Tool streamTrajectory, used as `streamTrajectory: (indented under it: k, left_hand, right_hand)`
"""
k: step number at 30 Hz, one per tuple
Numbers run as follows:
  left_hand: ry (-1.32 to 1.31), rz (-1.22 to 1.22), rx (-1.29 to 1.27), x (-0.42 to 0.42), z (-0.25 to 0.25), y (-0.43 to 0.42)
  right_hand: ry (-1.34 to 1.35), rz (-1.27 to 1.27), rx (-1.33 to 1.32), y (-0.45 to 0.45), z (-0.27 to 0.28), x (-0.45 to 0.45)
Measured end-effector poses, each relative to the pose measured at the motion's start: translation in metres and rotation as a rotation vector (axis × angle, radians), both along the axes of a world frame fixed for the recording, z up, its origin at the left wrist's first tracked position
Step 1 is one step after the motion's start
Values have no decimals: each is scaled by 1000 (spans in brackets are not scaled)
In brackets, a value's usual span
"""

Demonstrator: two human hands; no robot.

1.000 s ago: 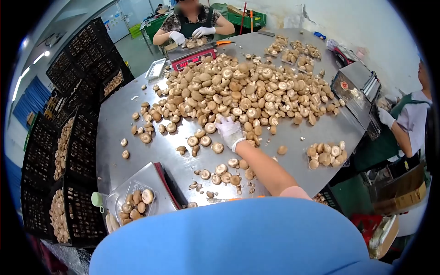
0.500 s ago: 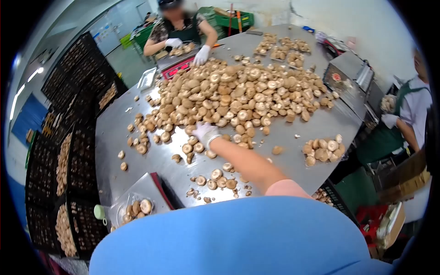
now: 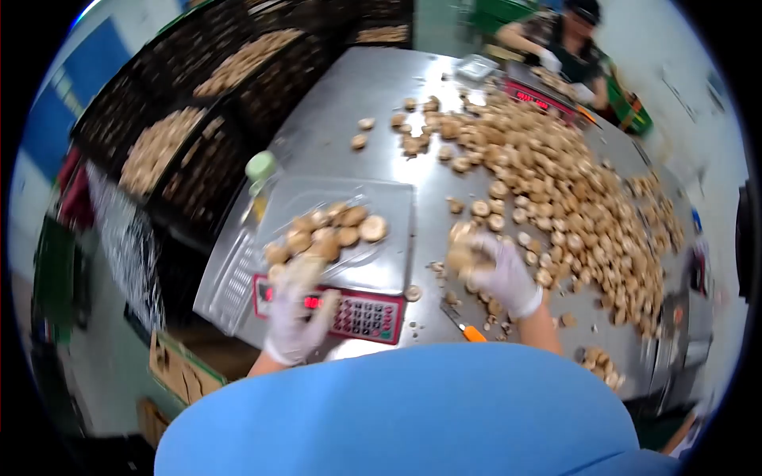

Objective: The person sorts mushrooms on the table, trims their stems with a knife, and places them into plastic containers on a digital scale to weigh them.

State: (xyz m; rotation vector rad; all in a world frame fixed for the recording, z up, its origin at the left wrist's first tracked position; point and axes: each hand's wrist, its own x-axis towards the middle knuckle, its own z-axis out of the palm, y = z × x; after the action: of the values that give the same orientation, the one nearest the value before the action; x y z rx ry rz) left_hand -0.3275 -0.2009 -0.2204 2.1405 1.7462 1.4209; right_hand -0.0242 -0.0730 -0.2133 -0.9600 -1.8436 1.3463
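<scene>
My gloved left hand [image 3: 295, 321] is over the front of a red-edged digital scale [image 3: 369, 316], its thumb apart from its blurred fingers. The fingertips reach the near side of a group of shiitake mushrooms [image 3: 324, 236] in a clear plastic tray on the weighing plate [image 3: 381, 274]. Whether they grip a mushroom I cannot tell. To the right, my gloved right hand [image 3: 508, 278] is closed round mushrooms [image 3: 464, 252] above the table, smeared by motion. A large heap of mushrooms [image 3: 548, 174] lies beyond that hand.
An orange-handled knife [image 3: 472, 333] and mushroom scraps lie near the table's front edge. Clear trays [image 3: 222, 293] and a green-capped bottle [image 3: 260, 170] stand left of the scale. Black crates of mushrooms [image 3: 163, 151] line the left side. Across the table, a gloved person works beside another scale [image 3: 540, 97].
The view has swung left to the scale. My right hand has come back from the heap with mushrooms in it. My left hand, out of view before, is now at the scale.
</scene>
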Motion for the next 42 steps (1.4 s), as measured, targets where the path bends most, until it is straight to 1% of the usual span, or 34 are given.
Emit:
streamTrajectory:
  k: [1,2,4,5,6,8,9,10,11,12,14,15,16,17,18,19,20,21,22,23,25,26,27,28,30,31,32,34,35,37,38,40,41,42]
  left_hand:
    - [6,-142,42,0,-14,-2]
    - [-52,-389,34,6,-5,3]
    - [-271,-653,-288,8,-2,4]
    - [-351,-691,-361,5,-7,3]
    - [-431,-740,-436,0,-9,2]
    - [-746,-719,-464,-6,-8,0]
    - [-785,-673,-489,-13,-3,1]
    - [-842,-650,-399,-18,-10,5]
    - [-762,-596,-327,-28,-18,10]
    - [-681,-539,-253,-38,-22,14]
    - [-787,-364,-158,-50,-26,21]
    - [-682,-245,-104,-55,-26,23]
    - [-575,-125,-54,-61,-26,25]
    - [-184,50,14,-72,-32,28]
    - [-186,51,11,-73,-30,29]
    - [110,91,-75,-74,-27,29]
    - [406,130,-160,-75,-25,29]
    - [337,61,-234,-76,-29,25]
    - [378,53,-234,-77,-30,23]
    - [362,59,-226,-77,-27,23]
    - [334,71,-224,-77,-23,21]
    - [181,41,-153,-78,-19,24]
    - [31,7,-79,-80,-14,28]
    - [29,6,-78,-84,-6,35]
    - [216,-79,-11,-88,18,58]
    - [268,-116,38,-86,24,75]
    - [259,-114,40,-80,27,93]
    - [519,-142,-284,-68,28,125]
    - [518,-136,-270,-65,20,139]
    - [692,-151,-398,-61,3,161]
    - [693,-148,-391,-62,9,161]
    - [441,-221,-313,-69,19,156]
    - [356,-130,-178,-75,16,154]
    - [269,-36,-158,-83,15,150]
  right_hand:
    - [-34,79,-19,-20,0,-19]
    - [-140,256,29,-33,17,-34]
    - [-106,519,-175,-38,11,-58]
    - [-113,544,-172,-36,10,-68]
    - [-13,612,-282,-32,10,-78]
    - [176,687,-430,-22,8,-97]
    - [206,693,-424,-18,11,-106]
    - [235,697,-415,-14,14,-115]
    - [228,682,-331,-11,13,-124]
    - [207,631,-382,-7,13,-125]
    - [133,442,-299,2,20,-131]
    - [-24,303,-272,7,30,-133]
    - [-31,305,-274,15,24,-137]
    - [-33,258,-174,25,9,-141]
    - [-34,210,-73,32,-1,-145]
    - [-136,209,132,36,-5,-147]
    - [-138,209,131,37,-9,-150]
    - [-181,183,279,37,-13,-154]
    - [-225,158,429,38,-14,-156]
    - [-263,85,415,36,-10,-155]
    - [-288,59,382,35,3,-155]
    - [-304,24,349,36,7,-156]
    - [-186,59,126,42,10,-157]
    - [-188,57,126,51,11,-158]
    - [-88,13,138,68,10,-157]
    - [47,12,-21,63,29,-162]
    - [38,14,-19,67,26,-162]
    - [24,0,181,78,20,-161]
    - [124,4,30,73,23,-166]
    - [91,26,118,78,8,-166]
    - [98,30,174,75,6,-168]
    - [86,6,220,75,3,-174]
    - [69,-17,260,73,1,-179]
    - [74,-25,253,74,-10,-188]
